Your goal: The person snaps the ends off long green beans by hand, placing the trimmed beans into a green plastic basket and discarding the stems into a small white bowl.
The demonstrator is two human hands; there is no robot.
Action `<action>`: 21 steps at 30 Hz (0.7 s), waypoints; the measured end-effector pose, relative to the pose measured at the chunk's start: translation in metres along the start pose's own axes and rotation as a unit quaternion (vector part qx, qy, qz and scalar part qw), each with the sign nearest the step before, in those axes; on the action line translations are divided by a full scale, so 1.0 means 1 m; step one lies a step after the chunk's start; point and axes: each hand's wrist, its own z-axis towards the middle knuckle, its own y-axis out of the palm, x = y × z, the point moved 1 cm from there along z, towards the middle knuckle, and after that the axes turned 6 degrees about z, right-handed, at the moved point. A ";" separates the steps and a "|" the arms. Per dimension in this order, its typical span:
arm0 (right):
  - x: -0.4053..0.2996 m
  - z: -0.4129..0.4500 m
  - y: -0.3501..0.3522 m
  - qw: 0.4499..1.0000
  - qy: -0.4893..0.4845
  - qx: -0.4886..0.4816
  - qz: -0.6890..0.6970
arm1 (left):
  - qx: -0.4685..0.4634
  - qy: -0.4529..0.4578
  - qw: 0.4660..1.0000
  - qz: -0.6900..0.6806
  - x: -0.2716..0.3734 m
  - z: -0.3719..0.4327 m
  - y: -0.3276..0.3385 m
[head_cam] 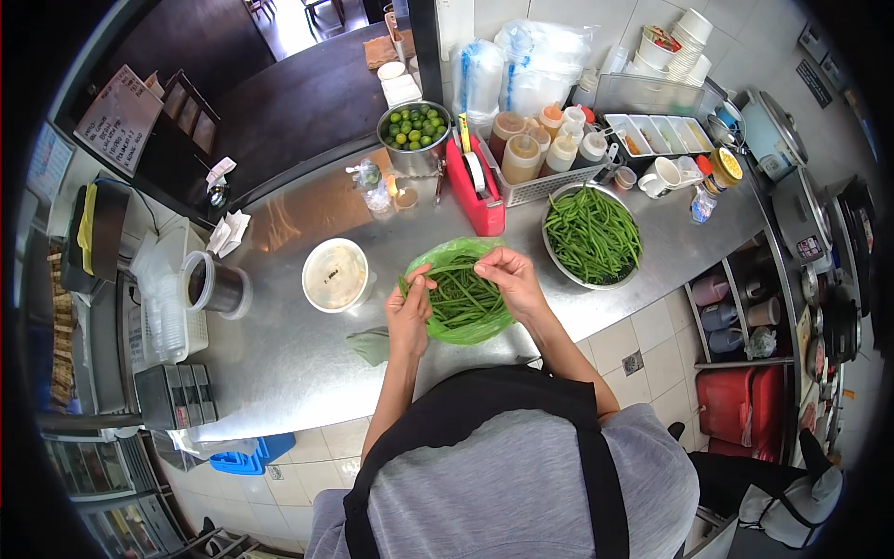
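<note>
A green plastic bag lies open on the steel counter in front of me, with long green beans inside. Above it, one green bean stretches between my two hands. My left hand pinches its left part at the bag's left rim, and a green tip also shows beside those fingers. At the other end, the fingertips of my right hand grip the bean over the bag's right side. To the right stands a metal bowl heaped with more green beans.
A lidded white tub and a green cloth are left of the bag. Behind it stand a red tape dispenser, a pot of green citrus fruit and a basket of sauce bottles. The counter's front edge runs close to me.
</note>
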 end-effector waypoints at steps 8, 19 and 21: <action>0.003 0.000 -0.016 0.918 0.130 -0.174 -0.332 | -0.013 -0.005 0.998 -0.064 0.000 0.003 -0.009; -0.031 -0.008 0.029 0.729 -0.217 -0.197 -0.619 | -0.058 0.072 0.917 0.388 0.000 -0.004 -0.001; -0.033 -0.008 0.028 0.711 -0.189 -0.208 -0.644 | -0.053 0.101 0.888 0.445 0.006 -0.007 0.004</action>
